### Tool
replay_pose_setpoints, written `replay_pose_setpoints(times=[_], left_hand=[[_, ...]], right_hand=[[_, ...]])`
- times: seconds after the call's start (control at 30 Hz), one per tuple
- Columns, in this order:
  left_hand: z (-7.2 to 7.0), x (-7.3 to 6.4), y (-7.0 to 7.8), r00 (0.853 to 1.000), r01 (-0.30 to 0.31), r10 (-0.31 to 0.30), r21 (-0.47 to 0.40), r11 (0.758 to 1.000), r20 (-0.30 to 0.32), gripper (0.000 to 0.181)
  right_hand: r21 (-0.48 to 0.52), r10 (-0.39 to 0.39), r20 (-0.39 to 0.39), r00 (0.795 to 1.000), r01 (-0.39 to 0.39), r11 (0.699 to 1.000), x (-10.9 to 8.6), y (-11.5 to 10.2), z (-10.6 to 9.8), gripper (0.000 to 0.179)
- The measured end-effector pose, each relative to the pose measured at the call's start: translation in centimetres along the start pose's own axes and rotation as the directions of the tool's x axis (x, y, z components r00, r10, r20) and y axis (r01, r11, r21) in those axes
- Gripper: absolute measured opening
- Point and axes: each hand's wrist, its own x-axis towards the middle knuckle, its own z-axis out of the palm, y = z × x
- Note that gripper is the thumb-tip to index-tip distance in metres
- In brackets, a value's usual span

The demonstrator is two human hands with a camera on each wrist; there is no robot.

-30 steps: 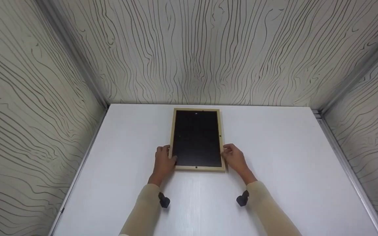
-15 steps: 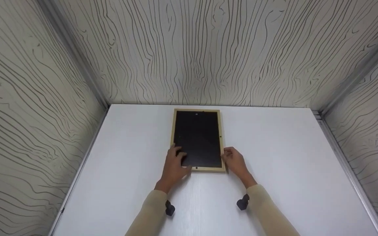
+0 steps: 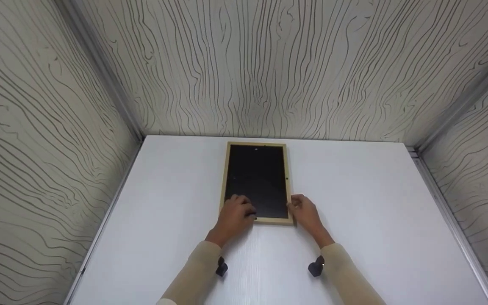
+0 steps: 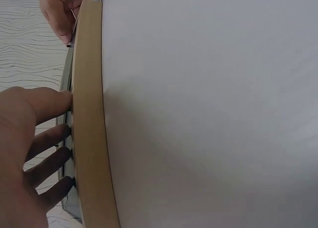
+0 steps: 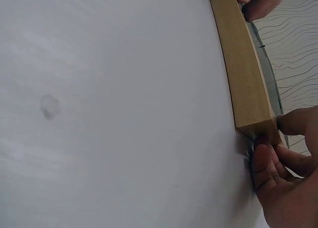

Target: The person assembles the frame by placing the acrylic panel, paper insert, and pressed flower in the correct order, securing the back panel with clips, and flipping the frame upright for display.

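A picture frame (image 3: 226, 182) with a light wooden border lies on the white table, its black panel (image 3: 257, 178) facing up. Small black tabs sit on the border, one at the middle of the near edge. My left hand (image 3: 233, 216) lies over the near left corner, covering it in the head view. In the left wrist view, its spread fingers (image 4: 52, 163) touch the panel side of the border, thumb near the rim. My right hand (image 3: 306, 212) pinches the frame's right side near the close corner; the right wrist view shows its thumb and fingers (image 5: 263, 163) at the end.
The white table (image 3: 362, 203) extends around the frame and ends at patterned walls (image 3: 261, 67) at the back and sides. Dark wrist cameras (image 3: 315, 267) hang below the beige sleeves (image 3: 195, 271).
My left hand has moved from the frame's left side to the right, onto its near edge beside the tab. My right hand has kept its hold on the right side.
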Motion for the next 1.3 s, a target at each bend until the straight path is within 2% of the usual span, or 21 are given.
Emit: replay_pose_setpoints(times=[0.1,0.3,0.43,0.57,0.8,1.1,1.3], left_hand=[[-0.2,0.2,0.1,1.000,-0.016,0.015,0.024,1.000,0.019,0.012],[-1.0,0.5,0.2,0.996,-0.003,-0.001,0.043,0.999,0.086,0.011],[-1.2,0.7,0.3,0.994,-0.016,0.009,0.067,0.998,0.108,0.010],[-1.2,0.8,0.4,0.994,-0.040,0.030,0.089,0.995,0.107,0.009],[-1.4,1.2,0.3,0.990,-0.131,0.119,0.180,0.975,0.078,0.009],[-1.6,1.4,0.2,0.990,-0.090,0.077,0.111,0.990,0.116,0.008],[-1.7,1.4,0.2,0.986,-0.075,0.054,0.127,0.989,0.157,0.016]], right_hand=[[0.004,0.008,0.001,1.000,-0.008,1.000,-0.1,0.1,0.0,0.032],[0.026,0.022,0.009,1.000,-0.022,0.999,-0.2,0.2,0.2,0.035],[0.035,0.025,0.013,1.000,-0.026,0.999,-0.3,0.3,0.2,0.036],[0.035,0.014,0.011,1.000,-0.014,0.999,-0.6,0.5,0.3,0.037],[0.027,-0.053,-0.015,0.998,0.053,0.998,-0.7,0.4,0.3,0.034],[0.020,-0.067,-0.032,0.997,0.068,0.998,-0.8,0.3,0.2,0.032],[0.014,-0.063,-0.043,0.997,0.064,0.998,-0.6,0.3,0.2,0.030]])
